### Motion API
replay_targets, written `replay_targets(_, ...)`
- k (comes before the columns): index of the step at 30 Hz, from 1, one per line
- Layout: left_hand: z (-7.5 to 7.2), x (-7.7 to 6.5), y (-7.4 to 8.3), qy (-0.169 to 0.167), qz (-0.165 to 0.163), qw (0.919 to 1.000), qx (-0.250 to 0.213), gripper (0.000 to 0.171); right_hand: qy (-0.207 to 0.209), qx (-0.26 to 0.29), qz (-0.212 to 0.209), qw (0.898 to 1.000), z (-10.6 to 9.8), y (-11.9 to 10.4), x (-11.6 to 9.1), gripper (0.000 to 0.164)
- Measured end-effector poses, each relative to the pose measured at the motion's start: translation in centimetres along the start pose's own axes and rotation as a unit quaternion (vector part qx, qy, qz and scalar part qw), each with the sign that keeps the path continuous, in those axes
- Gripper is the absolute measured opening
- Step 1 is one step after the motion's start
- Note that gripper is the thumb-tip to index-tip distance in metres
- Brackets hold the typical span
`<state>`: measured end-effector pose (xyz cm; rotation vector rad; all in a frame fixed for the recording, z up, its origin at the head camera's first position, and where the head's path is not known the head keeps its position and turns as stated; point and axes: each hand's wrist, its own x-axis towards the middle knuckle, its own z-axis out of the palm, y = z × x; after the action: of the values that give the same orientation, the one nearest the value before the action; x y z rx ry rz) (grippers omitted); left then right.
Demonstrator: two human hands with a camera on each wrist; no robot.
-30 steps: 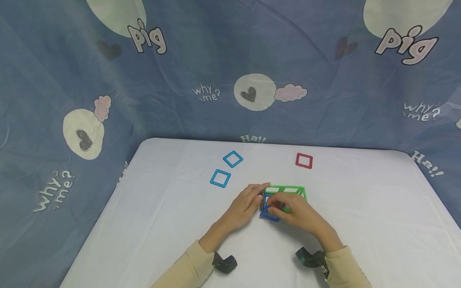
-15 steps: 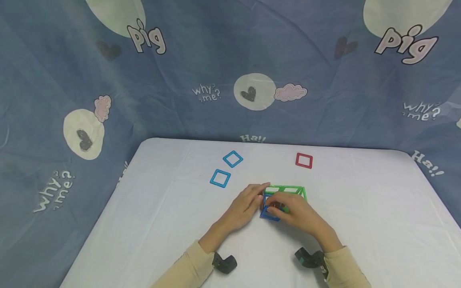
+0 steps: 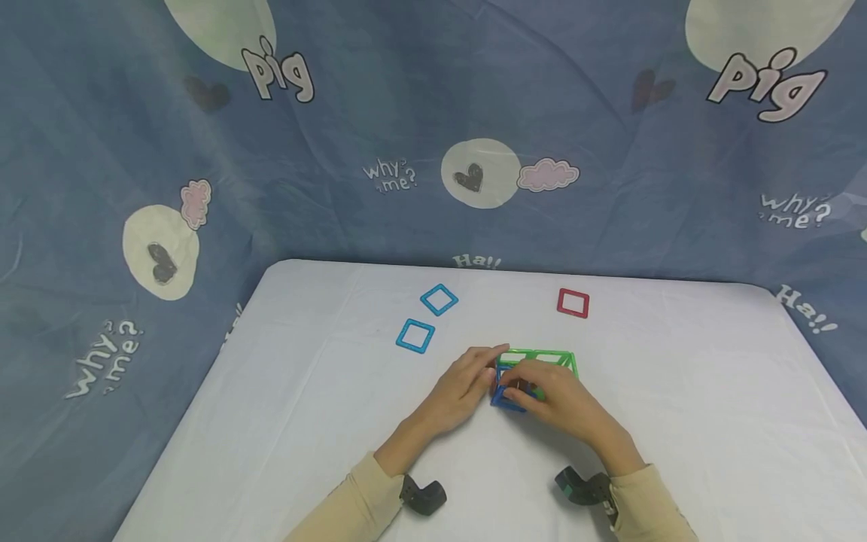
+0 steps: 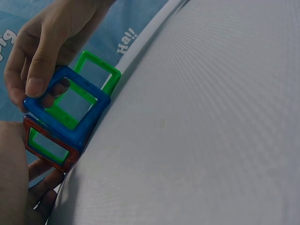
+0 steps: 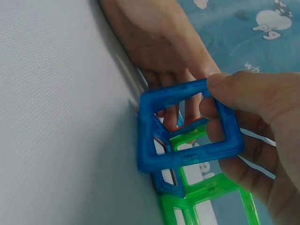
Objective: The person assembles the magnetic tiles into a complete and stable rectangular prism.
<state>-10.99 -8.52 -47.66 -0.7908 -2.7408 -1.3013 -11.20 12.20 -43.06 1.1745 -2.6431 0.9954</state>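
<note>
My right hand (image 3: 555,395) pinches a blue square magnetic tile (image 5: 146,126) by its edge between thumb and fingers. The tile leans at a slant at the near left end of a small build of upright tiles. Green square tiles (image 5: 206,190) make up the rest of that build, which stretches right behind my right hand. A red tile (image 4: 70,159) forms its left side, seen in the left wrist view. My left hand (image 3: 457,388) rests on the table against that left side, its fingers extended along the tiles. In the head view, my right hand covers much of the build.
Two light blue square tiles (image 3: 415,347) lie flat behind and left of my hands. Farther back on the right lies a red square tile (image 3: 573,314). The white table (image 3: 677,376) ends at a blue printed cloth (image 3: 379,226) hanging behind it.
The near edge of the pinched blue tile has risen slightly toward the build. My left hand has stayed in place, and the loose tiles have not moved.
</note>
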Motion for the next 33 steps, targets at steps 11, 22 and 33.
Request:
replay_targets(11, 0.05, 0.06, -0.1, -0.002, 0.004, 1.0, 0.004, 0.044, 0.0, 0.007, 0.006, 1.0, 0.01, -0.08, 0.03, 0.017)
replay_targets(22, 0.0, -0.04, -0.09, -0.002, 0.004, 1.0, 0.001, 0.043, 0.0, 0.024, 0.009, 1.0, 0.18, -0.1, 0.13, 0.016)
replay_targets(33, 0.05, 0.02, -0.19, -0.008, -0.003, 1.0, -0.005, 0.043, 0.0, 0.01, 0.015, 1.0, 0.43, 0.14, 0.07, 0.015)
